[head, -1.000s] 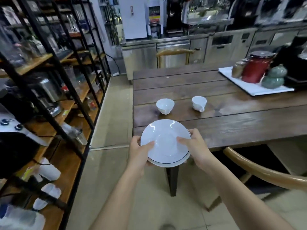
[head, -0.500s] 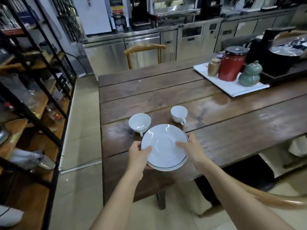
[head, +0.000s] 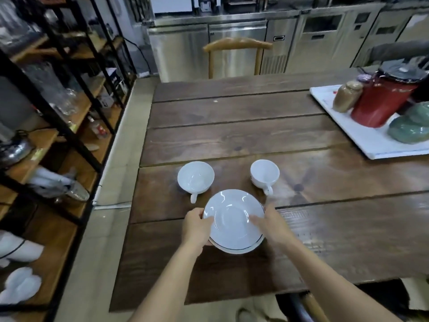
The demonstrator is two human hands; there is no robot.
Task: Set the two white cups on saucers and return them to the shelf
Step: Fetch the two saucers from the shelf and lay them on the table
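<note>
both hands on the saucer stack [head: 234, 223]: left hand [head: 196, 228] has its grip closed on the left rim, thumb on top; right hand [head: 270, 225] grips the right rim, fingers laid over the edge. looks like two saucers nested, since a second dark-lined rim shows underneath. the stack is low over the near part of the desk [head: 255, 126]; can't tell if it's touching the wood yet.

left cup [head: 195, 178] and right cup [head: 264, 174] stand upright on the desk just beyond the stack, apart from each other, handles pointing toward the person.

handling, my read: glazed ceramic, rigid, light-ish, slick, chips easily. nested saucers can slide on each other, so keep them level and separate them by the rim. take cups by the handle or pinch the wall. shelf [head: 69, 126] is on the left, well apart.
</note>
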